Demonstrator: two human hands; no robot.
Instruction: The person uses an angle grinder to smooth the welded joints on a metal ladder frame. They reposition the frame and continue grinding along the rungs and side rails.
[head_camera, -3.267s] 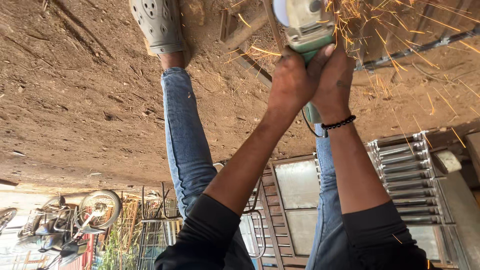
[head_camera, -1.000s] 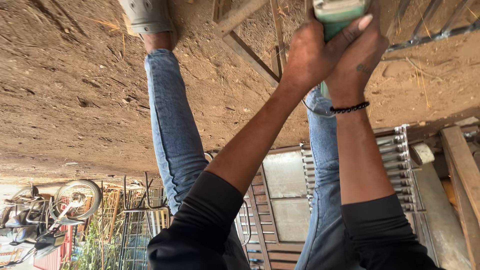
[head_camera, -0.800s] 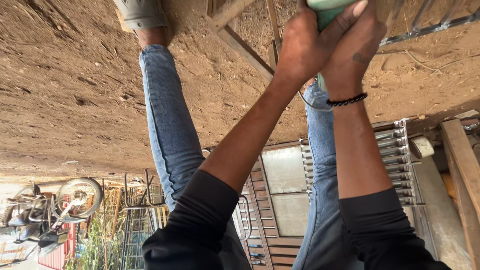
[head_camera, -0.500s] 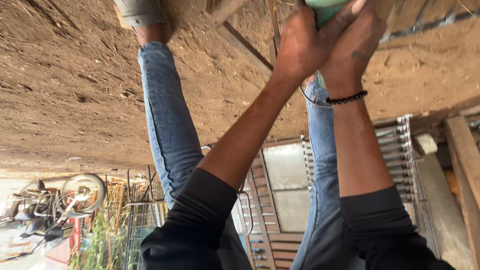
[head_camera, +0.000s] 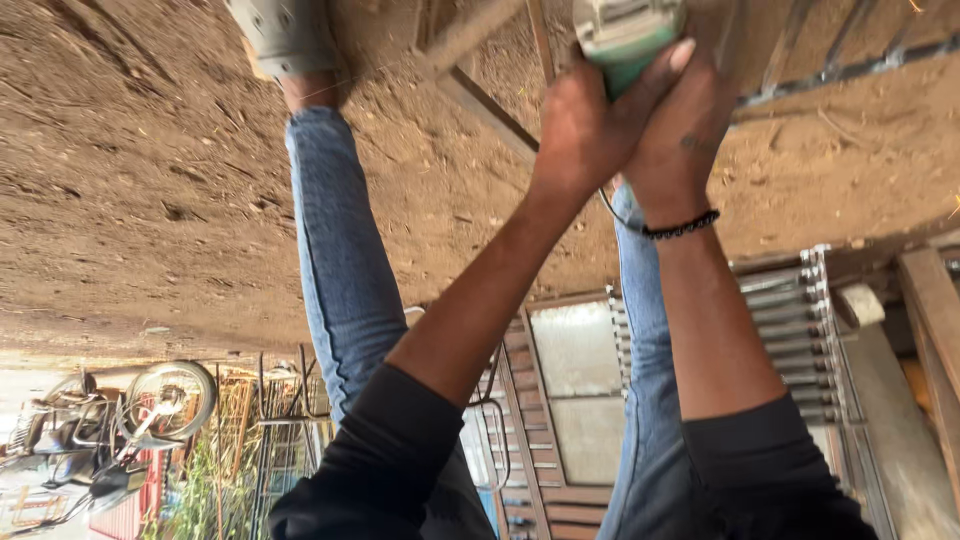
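Plainly, the work is mid-course. Both hands are wrapped tight around a green angle grinder (head_camera: 625, 40) at twelve o'clock: the left hand (head_camera: 590, 120) from the eleven o'clock side, the right hand (head_camera: 685, 125), with a black bead bracelet (head_camera: 680, 226) on its wrist, from one o'clock. The tool sits over a metal frame (head_camera: 480, 95) lying on the dirt ground (head_camera: 130, 200). The disc is out of view, so how much of the frame is finished cannot be told; one spark (head_camera: 912, 6) suggests grinding goes on.
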